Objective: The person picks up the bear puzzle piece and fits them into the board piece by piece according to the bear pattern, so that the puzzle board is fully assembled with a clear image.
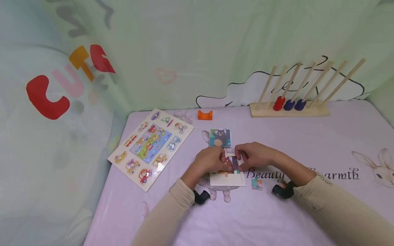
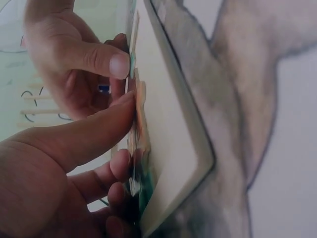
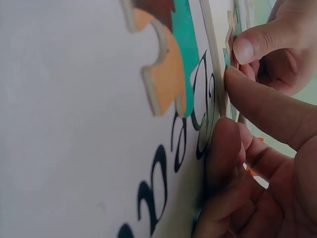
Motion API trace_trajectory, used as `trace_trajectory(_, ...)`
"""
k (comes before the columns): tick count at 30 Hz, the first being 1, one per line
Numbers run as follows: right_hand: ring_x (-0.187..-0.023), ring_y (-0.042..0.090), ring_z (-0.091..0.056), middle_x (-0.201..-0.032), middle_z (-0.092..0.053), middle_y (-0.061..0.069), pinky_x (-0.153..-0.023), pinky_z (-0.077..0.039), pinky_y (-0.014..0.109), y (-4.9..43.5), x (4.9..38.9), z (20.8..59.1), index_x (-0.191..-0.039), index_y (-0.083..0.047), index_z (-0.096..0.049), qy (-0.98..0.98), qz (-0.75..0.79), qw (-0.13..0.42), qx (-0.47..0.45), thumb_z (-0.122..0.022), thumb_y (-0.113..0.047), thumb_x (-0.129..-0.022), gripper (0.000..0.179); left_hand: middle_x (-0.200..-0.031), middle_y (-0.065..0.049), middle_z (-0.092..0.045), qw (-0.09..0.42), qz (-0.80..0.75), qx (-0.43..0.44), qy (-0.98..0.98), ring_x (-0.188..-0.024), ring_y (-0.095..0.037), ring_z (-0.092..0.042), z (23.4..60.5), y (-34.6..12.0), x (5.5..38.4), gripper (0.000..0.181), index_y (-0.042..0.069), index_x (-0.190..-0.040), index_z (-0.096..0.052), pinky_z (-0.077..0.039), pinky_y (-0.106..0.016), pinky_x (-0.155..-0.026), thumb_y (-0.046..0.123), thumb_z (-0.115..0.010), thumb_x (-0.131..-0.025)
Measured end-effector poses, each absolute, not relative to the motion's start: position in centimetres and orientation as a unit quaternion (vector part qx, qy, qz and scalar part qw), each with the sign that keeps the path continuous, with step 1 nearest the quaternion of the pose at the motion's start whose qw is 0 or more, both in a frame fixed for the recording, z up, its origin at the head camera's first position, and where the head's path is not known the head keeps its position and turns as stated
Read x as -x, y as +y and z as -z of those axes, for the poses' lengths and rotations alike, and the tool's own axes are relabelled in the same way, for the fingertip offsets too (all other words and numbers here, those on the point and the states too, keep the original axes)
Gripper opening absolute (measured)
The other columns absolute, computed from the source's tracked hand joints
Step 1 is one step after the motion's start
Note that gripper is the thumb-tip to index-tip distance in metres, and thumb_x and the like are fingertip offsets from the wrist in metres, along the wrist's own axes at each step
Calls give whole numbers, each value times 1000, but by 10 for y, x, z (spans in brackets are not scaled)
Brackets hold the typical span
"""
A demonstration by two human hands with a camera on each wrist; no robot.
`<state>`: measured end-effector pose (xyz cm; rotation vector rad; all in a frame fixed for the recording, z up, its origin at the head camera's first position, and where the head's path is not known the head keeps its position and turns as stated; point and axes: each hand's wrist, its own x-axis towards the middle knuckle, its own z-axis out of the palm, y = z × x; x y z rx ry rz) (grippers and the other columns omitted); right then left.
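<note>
A white puzzle board (image 1: 227, 180) lies on the cloth, its upper part covered by jigsaw pieces (image 1: 233, 162) with a brown bear picture. My left hand (image 1: 210, 160) is over the left side, thumb on a piece and the other fingers curled at the pieces' edge. From the right, my right hand (image 1: 255, 156) pinches at the pieces and board edge between thumb and fingers. Both thumbs come close together over the picture. The hands hide part of it. A loose jigsaw piece (image 1: 257, 184), orange and teal with a notch (image 3: 171, 74), lies right of the board.
Just beyond the hands lies a bear picture card (image 1: 220, 137). A wooden vehicle puzzle (image 1: 150, 150) sits at the left, and an orange block (image 1: 205, 115) at the back. At the back right stands a wooden peg rack (image 1: 289, 111) with upright rods and a few coloured beads.
</note>
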<state>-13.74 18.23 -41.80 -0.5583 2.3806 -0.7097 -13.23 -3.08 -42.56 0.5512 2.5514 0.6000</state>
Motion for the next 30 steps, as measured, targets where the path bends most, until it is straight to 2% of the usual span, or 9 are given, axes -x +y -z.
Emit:
trace_trajectory(8,-77,13,-55,-82,-58,-3,-68,-45,26,198,127,410,-106,-17,-64,876,292,298,242,-82,-28,-86,29,-76,5,-58,243,-257,-251,901,-70,-9,-53,430,-44,139,16,16,-90,-66,-40,-21,-61,25,-80,-88)
trace_trajectory(11,-76,12,-55,-80,-59,-6,-67,-46,25,205,120,407,-104,-20,-68,878,288,287,252,-82,-28,-86,25,-78,5,-57,249,-284,-265,887,-73,-8,-52,430,-53,140,12,16,-95,-69,-41,-20,-66,21,-78,-90)
trace_trajectory(16,-74,9,-53,-76,-58,-10,-65,-46,23,213,114,402,-97,-23,-72,881,280,273,267,-86,-28,-82,21,-80,5,-60,224,-336,-273,873,-76,-9,-54,429,-72,141,6,14,-96,-71,-44,-21,-70,14,-75,-91)
trace_trajectory(22,-79,10,-54,-81,-60,-9,-67,-45,23,219,110,404,-96,-26,-74,871,277,291,284,-88,-27,-79,23,-80,3,-60,215,-369,-258,867,-71,-10,-55,431,-94,148,14,12,-99,-69,-47,-21,-65,14,-78,-89)
trace_trajectory(30,-83,10,-54,-87,-64,-10,-71,-46,23,222,106,409,-95,-29,-75,864,280,300,293,-91,-19,-75,28,-86,3,-61,212,-358,-255,873,-76,-11,-53,444,-104,154,22,18,-104,-70,-43,-22,-71,19,-82,-86)
